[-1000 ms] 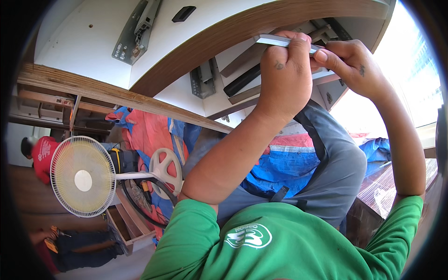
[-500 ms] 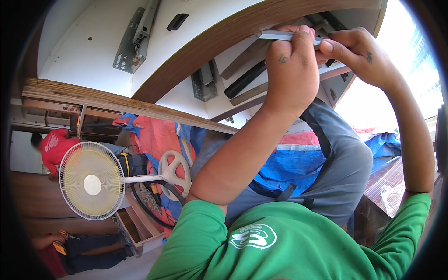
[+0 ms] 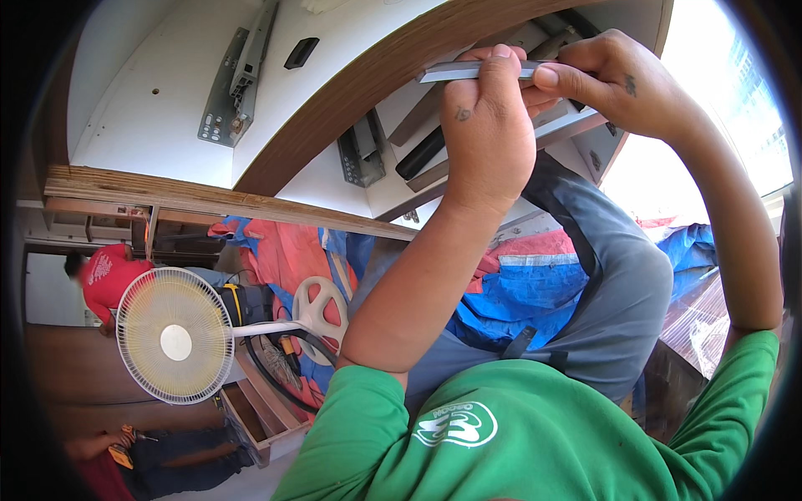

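Note:
Both hands are raised at the cabinet's curved front edge, holding one slim silver metal bar [image 3: 451,72] with a slanted end. My left hand [image 3: 491,138] is closed around it, thumb laid along its top. My right hand [image 3: 614,88] pinches it farther right between thumb and fingers, which hide that end. Behind the hands is the white cabinet interior with a brown curved edge strip [image 3: 334,104]. Metal drawer-slide brackets [image 3: 224,113] are fixed inside it, another bracket [image 3: 361,154] sits lower, and a black bar [image 3: 420,154] lies beside my left wrist.
A small black block [image 3: 302,53] is on the white panel. At left stands a pedestal fan [image 3: 175,342] near an open drawer box [image 3: 276,442]. Blue and red tarpaulin [image 3: 535,292] lies around my legs. A person in a red shirt [image 3: 117,275] and another holding a yellow drill [image 3: 121,455] are farther off.
Both hands have shifted left with the metal bar, still gripping it. The whole view has moved slightly, and the fan appears a little farther right and lower.

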`<state>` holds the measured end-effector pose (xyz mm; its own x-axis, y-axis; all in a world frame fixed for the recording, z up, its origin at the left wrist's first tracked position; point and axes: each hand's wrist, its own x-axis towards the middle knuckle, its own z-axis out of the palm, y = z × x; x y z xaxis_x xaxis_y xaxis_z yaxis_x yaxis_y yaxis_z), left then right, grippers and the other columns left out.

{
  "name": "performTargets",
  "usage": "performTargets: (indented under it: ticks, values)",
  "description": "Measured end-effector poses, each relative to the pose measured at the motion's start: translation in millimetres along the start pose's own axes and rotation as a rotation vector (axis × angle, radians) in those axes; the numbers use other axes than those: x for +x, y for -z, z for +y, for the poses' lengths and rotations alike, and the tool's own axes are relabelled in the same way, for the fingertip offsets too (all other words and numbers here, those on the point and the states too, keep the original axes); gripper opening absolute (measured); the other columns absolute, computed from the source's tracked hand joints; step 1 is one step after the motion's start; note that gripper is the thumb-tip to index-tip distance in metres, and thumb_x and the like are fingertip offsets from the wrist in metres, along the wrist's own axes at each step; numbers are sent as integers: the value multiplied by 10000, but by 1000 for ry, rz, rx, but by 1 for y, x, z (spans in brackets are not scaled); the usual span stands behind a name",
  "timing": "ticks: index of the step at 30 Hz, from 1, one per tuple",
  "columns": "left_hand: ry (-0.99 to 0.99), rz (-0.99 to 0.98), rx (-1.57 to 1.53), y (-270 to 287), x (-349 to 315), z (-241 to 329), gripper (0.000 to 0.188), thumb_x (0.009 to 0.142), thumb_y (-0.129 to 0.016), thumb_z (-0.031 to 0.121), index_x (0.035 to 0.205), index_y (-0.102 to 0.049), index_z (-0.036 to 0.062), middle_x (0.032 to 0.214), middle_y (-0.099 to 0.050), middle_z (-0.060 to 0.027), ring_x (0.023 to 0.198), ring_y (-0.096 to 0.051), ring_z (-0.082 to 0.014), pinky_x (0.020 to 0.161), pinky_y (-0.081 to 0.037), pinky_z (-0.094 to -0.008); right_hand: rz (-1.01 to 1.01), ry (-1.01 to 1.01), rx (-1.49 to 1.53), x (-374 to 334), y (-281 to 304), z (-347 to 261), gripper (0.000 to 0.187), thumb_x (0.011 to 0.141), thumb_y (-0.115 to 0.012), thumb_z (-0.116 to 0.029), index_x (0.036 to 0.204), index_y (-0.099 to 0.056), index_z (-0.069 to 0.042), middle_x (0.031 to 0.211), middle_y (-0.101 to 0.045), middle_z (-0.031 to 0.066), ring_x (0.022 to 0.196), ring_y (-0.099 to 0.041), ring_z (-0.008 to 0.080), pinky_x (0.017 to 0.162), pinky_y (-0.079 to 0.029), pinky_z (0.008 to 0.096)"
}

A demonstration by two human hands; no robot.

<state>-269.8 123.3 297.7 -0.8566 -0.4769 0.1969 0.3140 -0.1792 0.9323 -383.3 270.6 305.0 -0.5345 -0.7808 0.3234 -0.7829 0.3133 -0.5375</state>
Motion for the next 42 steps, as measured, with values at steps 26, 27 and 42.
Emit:
performTargets:
  ticks: [26, 27, 42]
  values:
    - [-33, -19, -3, 17, 1, 1, 362, 1012, -510, 256, 1122, -569, -84, 988, -718, -256, 868, -748, -311, 862, -624, -446, 53, 52, -50, 9, -7, -19, 571, 977, -633, -553, 872, -771, -10, 608, -607, 143, 530, -597, 252, 526, -441, 394]
    - [-14, 39, 13, 24, 0, 6, 360, 1012, -502, 253, 1135, -563, -81, 1009, -717, -267, 881, -748, -321, 864, -623, -446, 35, 55, -130, 14, -13, -24, 575, 973, -636, -556, 856, -765, -9, 599, -591, 155, 526, -589, 265, 524, -433, 403]
    - [-21, -128, -3, 16, 2, -1, 295, 1016, -498, 208, 1112, -549, -65, 951, -705, -226, 843, -745, -289, 861, -616, -412, 57, 39, 10, -4, -14, 1, 608, 993, -605, -582, 847, -754, -11, 577, -529, 67, 508, -496, 162, 489, -323, 330]
